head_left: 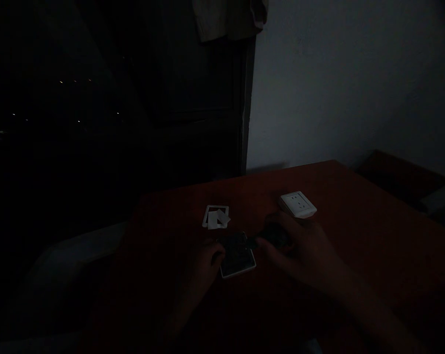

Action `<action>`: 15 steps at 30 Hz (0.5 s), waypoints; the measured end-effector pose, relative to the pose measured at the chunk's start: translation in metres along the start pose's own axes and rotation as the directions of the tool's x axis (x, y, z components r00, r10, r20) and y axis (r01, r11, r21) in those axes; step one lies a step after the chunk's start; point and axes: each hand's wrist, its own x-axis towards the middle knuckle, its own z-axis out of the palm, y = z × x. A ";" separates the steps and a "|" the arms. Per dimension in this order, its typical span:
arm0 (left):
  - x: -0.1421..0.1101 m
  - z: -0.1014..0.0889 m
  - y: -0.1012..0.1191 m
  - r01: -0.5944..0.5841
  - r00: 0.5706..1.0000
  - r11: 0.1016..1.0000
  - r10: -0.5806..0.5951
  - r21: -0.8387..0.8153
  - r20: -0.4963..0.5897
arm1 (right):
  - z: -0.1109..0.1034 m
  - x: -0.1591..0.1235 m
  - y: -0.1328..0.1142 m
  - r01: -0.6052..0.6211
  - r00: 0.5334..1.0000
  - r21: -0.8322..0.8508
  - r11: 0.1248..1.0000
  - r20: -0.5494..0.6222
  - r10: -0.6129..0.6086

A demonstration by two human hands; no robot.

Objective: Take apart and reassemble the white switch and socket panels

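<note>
- At nine o'clock of the white-rimmed unit (238,261), curls the left hand (207,256) in on the near edge of it, apparently pinching; could lose hold through too light a fingertip grip.
- Toward three o'clock, wraps the right hand (304,243) around a dark tool (277,235), aimed at the unit; contact at the tip too dark to tell. Could skid across into the left hand, given poor light or a slanted push.
- At dial centre, appears to rest dark side up on the bench (358,216); could slide or turn under uneven pressure.
- Toward eleven o'clock, beyond: white pieces (212,220) loose across a white frame (205,216), easily scattered by a forward nudge.
- Farther, at two o'clock: white socket (299,204), holes up, liable to a bump from the right hand.
- Farthest, toward one o'clock: pale wall (336,88).
</note>
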 end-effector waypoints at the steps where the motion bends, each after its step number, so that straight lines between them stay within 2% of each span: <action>1: -0.001 0.001 -0.001 0.000 1.000 1.000 0.000 -0.006 -0.006 | 0.000 0.001 0.000 0.002 1.000 -0.003 1.000 -0.005 -0.002; 11: -0.016 0.016 -0.027 -0.024 0.985 0.991 0.000 -0.135 -0.174 | 0.001 0.009 -0.005 0.023 1.000 0.017 1.000 -0.002 -0.023; 15: -0.016 0.026 -0.037 -0.036 0.985 0.972 -0.005 -0.232 -0.175 | 0.001 0.013 -0.009 0.034 0.999 0.060 0.998 0.025 -0.036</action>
